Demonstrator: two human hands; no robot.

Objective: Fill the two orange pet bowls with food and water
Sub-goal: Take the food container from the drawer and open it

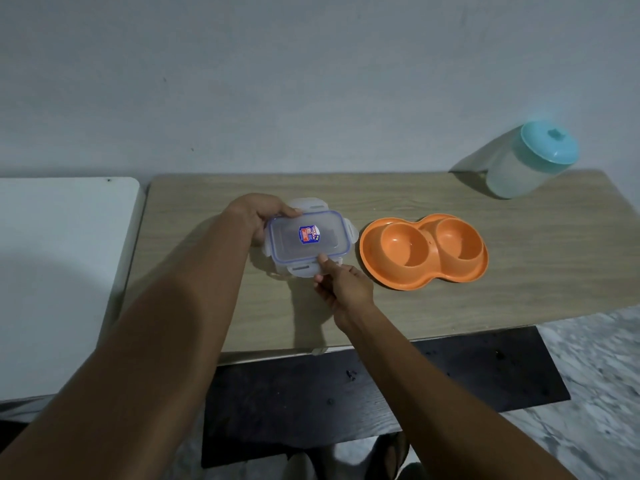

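A clear rectangular plastic container (308, 240) with a blue-rimmed snap lid and a small red and blue sticker sits on the wood-grain tabletop (415, 313), about midway between the far and near edges and left of centre. The lid is on, and its latch flaps stick outward on the far, right and near sides. The left hand (258, 216) grips the container's left end, fingers curled round it and the thumb lying along the far edge of the lid. The right hand (341, 289) pinches the container's near latch flap, with the thumb on top by the lid rim and the fingers curled under. Just beside the container, toward the right edge and not touching it, lies the orange plastic double pet bowl (424, 251); both round wells face up and show their bare orange bottoms. A translucent round jar with a teal lid (533, 161) stands at the far right corner, well apart from the bowl; what it holds cannot be made out. A white surface (62, 271) lies beside the tabletop's left edge, and a dark board (381, 393) lies below its near edge, over a mottled grey floor (595, 368).
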